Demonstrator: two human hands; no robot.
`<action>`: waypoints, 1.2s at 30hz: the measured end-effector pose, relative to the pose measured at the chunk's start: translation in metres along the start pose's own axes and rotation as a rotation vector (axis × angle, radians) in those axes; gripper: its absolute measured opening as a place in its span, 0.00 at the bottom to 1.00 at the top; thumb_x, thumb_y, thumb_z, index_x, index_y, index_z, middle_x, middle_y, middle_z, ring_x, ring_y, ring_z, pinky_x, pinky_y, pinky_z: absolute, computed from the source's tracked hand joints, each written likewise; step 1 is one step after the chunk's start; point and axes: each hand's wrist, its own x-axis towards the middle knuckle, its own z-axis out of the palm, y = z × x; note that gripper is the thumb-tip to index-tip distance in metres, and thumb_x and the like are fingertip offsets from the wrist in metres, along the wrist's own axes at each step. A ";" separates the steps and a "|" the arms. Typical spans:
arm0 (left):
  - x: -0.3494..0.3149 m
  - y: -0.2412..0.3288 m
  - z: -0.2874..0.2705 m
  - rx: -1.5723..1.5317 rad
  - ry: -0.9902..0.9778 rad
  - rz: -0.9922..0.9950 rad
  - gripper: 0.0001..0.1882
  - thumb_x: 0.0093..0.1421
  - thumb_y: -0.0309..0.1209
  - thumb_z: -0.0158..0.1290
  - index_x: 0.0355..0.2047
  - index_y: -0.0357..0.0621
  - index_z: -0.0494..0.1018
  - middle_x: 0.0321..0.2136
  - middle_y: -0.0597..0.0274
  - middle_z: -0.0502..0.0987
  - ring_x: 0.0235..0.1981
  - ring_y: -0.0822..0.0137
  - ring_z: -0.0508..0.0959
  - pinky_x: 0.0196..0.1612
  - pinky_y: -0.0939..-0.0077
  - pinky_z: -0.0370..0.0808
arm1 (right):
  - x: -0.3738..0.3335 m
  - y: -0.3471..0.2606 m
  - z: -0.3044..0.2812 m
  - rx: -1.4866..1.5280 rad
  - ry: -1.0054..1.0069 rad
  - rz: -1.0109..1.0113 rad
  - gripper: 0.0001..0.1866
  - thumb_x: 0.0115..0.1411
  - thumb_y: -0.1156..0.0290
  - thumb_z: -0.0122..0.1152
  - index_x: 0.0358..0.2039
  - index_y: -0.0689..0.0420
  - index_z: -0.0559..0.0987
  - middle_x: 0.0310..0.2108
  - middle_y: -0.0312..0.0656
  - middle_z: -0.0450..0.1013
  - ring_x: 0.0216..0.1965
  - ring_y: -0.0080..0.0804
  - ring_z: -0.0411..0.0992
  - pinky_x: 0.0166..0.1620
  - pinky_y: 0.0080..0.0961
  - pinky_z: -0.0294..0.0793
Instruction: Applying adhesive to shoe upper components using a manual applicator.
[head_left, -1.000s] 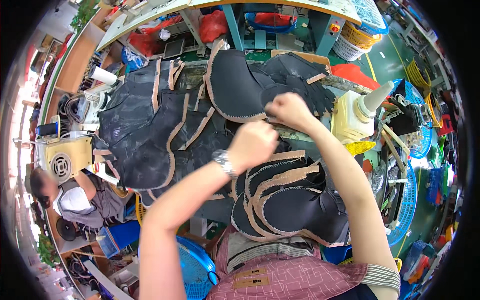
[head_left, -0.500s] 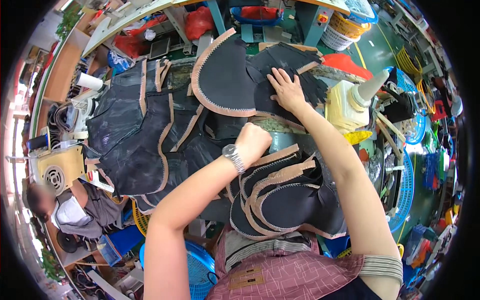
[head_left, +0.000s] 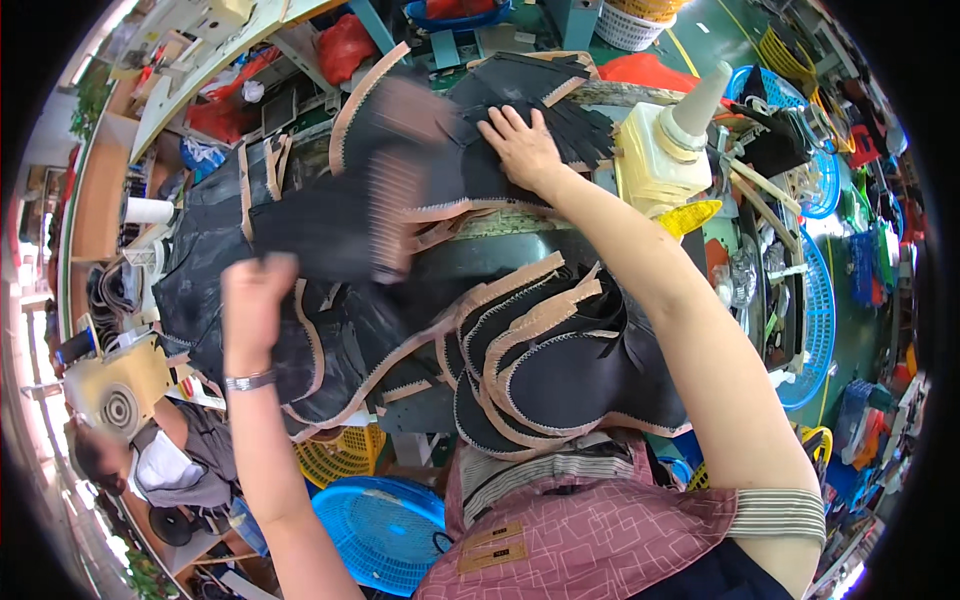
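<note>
My left hand [head_left: 258,300] is closed on a black cut piece [head_left: 315,230] with a tan stitched edge. The piece is smeared by motion and lifted over the black panels [head_left: 205,275] spread on the left of the bench. My right hand [head_left: 525,150] lies flat, fingers spread, on a fanned stack of black pieces [head_left: 460,180] toward the far side. Closer to my body sits a pile of curved black pieces [head_left: 570,385] with tan zigzag-stitched borders. Right of my right hand stands a yellowish plastic bottle [head_left: 655,165] with a cone spout.
Blue baskets [head_left: 375,535] and a yellow basket [head_left: 345,455] stand below the bench's near edge. Wooden sticks [head_left: 765,205] and a blue basket [head_left: 812,330] lie at the right. A person [head_left: 180,450] sits at the lower left beside a cream machine [head_left: 120,385].
My left hand has swung left from the bench's middle, carrying a black piece with it. My right hand remains flat on the stack. The whole view has shifted slightly.
</note>
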 end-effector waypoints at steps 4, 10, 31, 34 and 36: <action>0.012 0.043 -0.061 -0.685 0.663 0.394 0.06 0.64 0.29 0.50 0.33 0.40 0.72 0.35 0.57 0.77 0.32 0.70 0.76 0.33 0.80 0.74 | -0.002 -0.013 0.006 -0.018 0.184 -0.176 0.32 0.56 0.67 0.51 0.63 0.42 0.59 0.60 0.41 0.58 0.57 0.37 0.59 0.58 0.47 0.56; 0.073 0.169 0.015 0.332 0.111 0.720 0.14 0.59 0.36 0.53 0.37 0.37 0.77 0.35 0.56 0.79 0.36 0.69 0.78 0.36 0.74 0.72 | 0.001 0.009 -0.023 0.431 -0.070 -0.141 0.31 0.53 0.61 0.60 0.59 0.41 0.66 0.58 0.43 0.62 0.56 0.44 0.64 0.54 0.45 0.66; -0.082 0.098 0.221 0.748 -0.840 0.795 0.22 0.49 0.38 0.57 0.43 0.42 0.72 0.40 0.48 0.74 0.35 0.50 0.74 0.41 0.60 0.70 | -0.405 0.009 -0.123 0.598 -0.142 0.544 0.50 0.38 0.52 0.72 0.61 0.54 0.60 0.60 0.50 0.57 0.60 0.48 0.57 0.61 0.45 0.56; -0.121 0.097 0.207 0.666 -0.763 0.894 0.14 0.42 0.27 0.56 0.32 0.40 0.72 0.47 0.37 0.68 0.42 0.49 0.70 0.48 0.57 0.63 | -0.406 0.020 -0.112 0.529 -0.128 0.305 0.46 0.38 0.52 0.71 0.57 0.55 0.65 0.59 0.49 0.59 0.57 0.45 0.60 0.60 0.45 0.56; -0.142 0.092 0.198 0.701 -0.723 0.830 0.13 0.39 0.27 0.56 0.29 0.39 0.72 0.51 0.34 0.65 0.46 0.47 0.68 0.50 0.55 0.62 | -0.404 0.025 -0.109 0.525 -0.156 0.204 0.42 0.39 0.52 0.70 0.54 0.55 0.68 0.57 0.47 0.61 0.53 0.44 0.64 0.59 0.44 0.59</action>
